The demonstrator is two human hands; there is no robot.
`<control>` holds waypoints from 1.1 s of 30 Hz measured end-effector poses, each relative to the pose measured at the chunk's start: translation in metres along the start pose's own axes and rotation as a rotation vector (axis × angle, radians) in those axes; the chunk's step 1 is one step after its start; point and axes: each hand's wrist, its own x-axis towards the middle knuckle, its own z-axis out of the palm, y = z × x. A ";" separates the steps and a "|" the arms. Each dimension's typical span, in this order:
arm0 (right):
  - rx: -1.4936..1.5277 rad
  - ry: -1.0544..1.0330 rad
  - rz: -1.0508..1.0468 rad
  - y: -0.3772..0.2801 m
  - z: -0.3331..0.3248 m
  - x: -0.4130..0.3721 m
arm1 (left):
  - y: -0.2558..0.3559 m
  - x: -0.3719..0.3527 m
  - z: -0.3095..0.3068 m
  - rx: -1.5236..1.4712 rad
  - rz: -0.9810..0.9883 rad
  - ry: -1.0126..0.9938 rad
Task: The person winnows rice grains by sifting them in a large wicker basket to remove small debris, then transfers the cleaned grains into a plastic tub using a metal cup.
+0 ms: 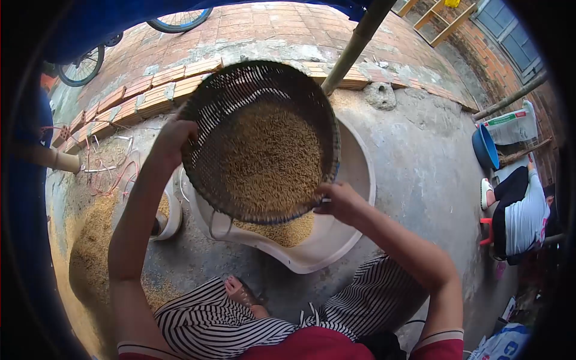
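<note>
A round, dark woven sieve basket (207, 114) is held up in front of me, tilted so that its inside shows. Brown unhusked grain (273, 153) lies across its bottom and lower side. My left hand (175, 141) grips the rim at the left, and my right hand (343, 201) is closed on the rim at the lower right. Beneath the basket stands a large white plastic tub (360, 159) with a wavy rim. Yellowish grain (282, 233) lies in the tub, partly hidden by the basket.
At the left are a white bucket (174, 219) and a heap of grain (90, 252). A low brick row (129, 111) and bamboo pole (360, 45) lie beyond. At the right, a person (525, 219) sits on a red stool (486, 231) near a blue basin (485, 147).
</note>
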 end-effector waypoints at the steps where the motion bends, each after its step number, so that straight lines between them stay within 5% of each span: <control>1: -0.010 0.018 -0.154 -0.010 0.005 0.004 | 0.008 0.003 0.003 -0.013 -0.002 0.067; 4: -0.077 0.317 -0.412 -0.016 -0.009 0.036 | -0.020 0.015 0.007 0.077 0.166 0.204; 6: -0.205 0.207 -0.117 -0.007 -0.017 0.032 | -0.060 0.010 0.019 0.222 0.055 0.294; 10: 0.469 -0.028 0.405 0.013 0.003 0.004 | -0.052 -0.007 0.012 0.073 -0.054 0.155; 14: 0.159 -0.150 0.027 -0.016 -0.002 0.023 | -0.002 0.005 -0.021 0.065 -0.005 0.119; 16: -0.045 0.047 -0.222 -0.025 -0.007 0.031 | -0.031 0.023 -0.020 0.073 0.130 0.175; 17: -0.054 0.038 -0.226 -0.025 -0.010 0.031 | -0.045 0.017 -0.007 0.103 0.120 0.214; 19: 0.028 0.047 0.172 -0.017 -0.016 0.026 | -0.061 -0.008 0.027 0.187 0.025 0.240; 20: 0.027 0.049 0.163 -0.011 -0.015 0.025 | -0.058 -0.018 0.037 0.239 -0.059 0.221; 22: 0.414 -0.094 0.487 -0.001 -0.016 0.019 | -0.043 -0.026 0.029 0.207 -0.048 0.184; 24: 0.352 -0.099 0.380 -0.009 -0.012 0.019 | -0.023 -0.016 0.001 0.099 0.068 0.080; 26: 0.218 -0.158 0.140 -0.018 -0.013 0.030 | 0.010 -0.010 -0.007 0.035 -0.043 0.055; 28: 0.098 -0.130 0.003 -0.030 -0.023 0.039 | -0.010 0.009 -0.014 0.048 0.029 0.132; 29: 0.087 -0.140 0.001 -0.030 -0.025 0.040 | -0.036 0.014 -0.008 0.098 0.066 0.186; 31: -0.107 0.230 0.110 -0.023 -0.026 0.040 | -0.063 0.000 0.019 0.141 0.053 0.220; 33: 0.046 0.121 0.223 0.006 -0.037 0.051 | -0.071 -0.010 0.026 0.147 -0.029 0.184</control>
